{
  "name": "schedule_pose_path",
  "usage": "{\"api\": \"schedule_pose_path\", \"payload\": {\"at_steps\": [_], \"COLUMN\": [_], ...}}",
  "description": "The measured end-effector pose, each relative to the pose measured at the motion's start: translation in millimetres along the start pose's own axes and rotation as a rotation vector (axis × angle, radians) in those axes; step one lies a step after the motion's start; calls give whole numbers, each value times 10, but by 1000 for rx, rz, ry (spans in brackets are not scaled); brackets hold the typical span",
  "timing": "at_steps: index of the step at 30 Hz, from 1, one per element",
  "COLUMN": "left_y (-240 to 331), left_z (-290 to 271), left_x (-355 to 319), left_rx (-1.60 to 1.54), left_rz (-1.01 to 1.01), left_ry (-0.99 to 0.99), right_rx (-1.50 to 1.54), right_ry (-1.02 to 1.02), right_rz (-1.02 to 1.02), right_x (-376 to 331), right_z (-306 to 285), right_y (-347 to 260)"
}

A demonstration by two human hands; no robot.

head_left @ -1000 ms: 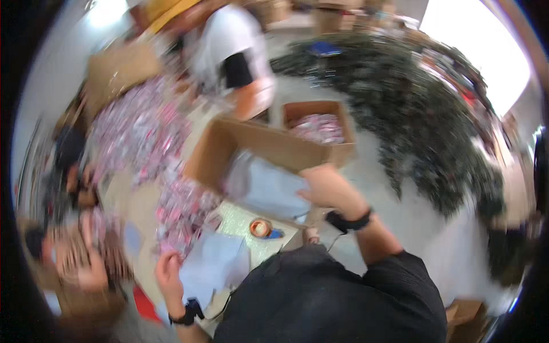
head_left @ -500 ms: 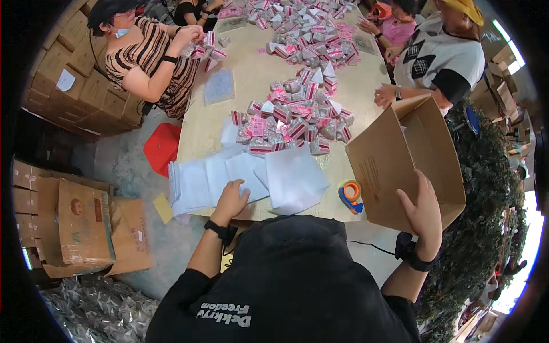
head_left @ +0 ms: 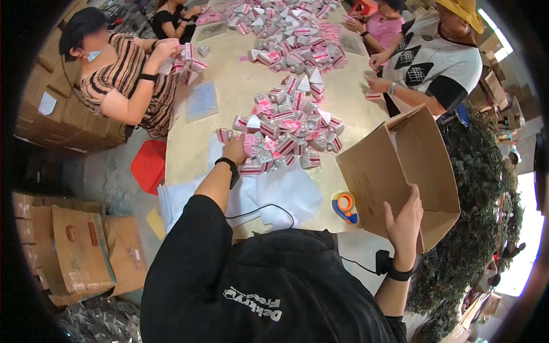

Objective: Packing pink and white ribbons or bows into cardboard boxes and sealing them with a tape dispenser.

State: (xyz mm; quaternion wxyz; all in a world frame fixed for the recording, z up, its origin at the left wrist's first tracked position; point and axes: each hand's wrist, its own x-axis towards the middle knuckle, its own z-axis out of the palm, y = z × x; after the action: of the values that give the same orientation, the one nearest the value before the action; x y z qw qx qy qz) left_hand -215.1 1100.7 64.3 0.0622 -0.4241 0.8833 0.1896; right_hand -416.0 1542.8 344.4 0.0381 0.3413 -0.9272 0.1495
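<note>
My left hand [head_left: 234,150] reaches into the near edge of a pile of small clear packets [head_left: 297,117] with pink and white striped labels. Its fingers touch a packet bearing a pink tag [head_left: 249,144]; the fingertips are partly hidden, and I cannot tell whether they grip it. At the right, my right hand [head_left: 406,222] holds the rim of an open cardboard box [head_left: 369,177], thumb on the outer wall and fingers over the edge. The box stands tilted at the table's right edge. White sheets [head_left: 289,194] lie under my left forearm and beside it.
An orange and blue tape dispenser [head_left: 344,207] sits left of the box. More packets [head_left: 291,34] cover the far table [head_left: 229,74]. Co-workers stand or sit on both sides. A red stool [head_left: 150,166] and cartons [head_left: 83,246] are on the left; dark greenery [head_left: 480,188] is on the right.
My left hand has moved forward from the white sheets to the packet pile. My right hand stays at the box rim. The view has shifted slightly.
</note>
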Motion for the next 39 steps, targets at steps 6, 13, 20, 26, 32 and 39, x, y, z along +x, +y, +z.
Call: {"api": "schedule_pose_path", "payload": {"at_steps": [6,13,20,26,32,39], "left_y": [-159,50,1105,2250,3666,5245], "left_z": [-197,-1163,-2699,-3306,-3405,-2524], "left_x": [114,-385,-1276,-1720,-1808,-1469], "left_rx": [-125,-248,-514,-458,-694,-287], "left_rz": [87,99,390,664,797,1168], "left_ry": [140,222,353,456,130,-290], "right_rx": [-63,-36,415,398,232,841], "right_ry": [31,49,-169,176,237,236], "right_rz": [-12,-42,-113,205,274,436], "right_x": [3,9,-43,-86,-62,197], "right_z": [105,69,-582,-1087,-722,-268], "right_y": [-31,15,397,1140,2209,2681]}}
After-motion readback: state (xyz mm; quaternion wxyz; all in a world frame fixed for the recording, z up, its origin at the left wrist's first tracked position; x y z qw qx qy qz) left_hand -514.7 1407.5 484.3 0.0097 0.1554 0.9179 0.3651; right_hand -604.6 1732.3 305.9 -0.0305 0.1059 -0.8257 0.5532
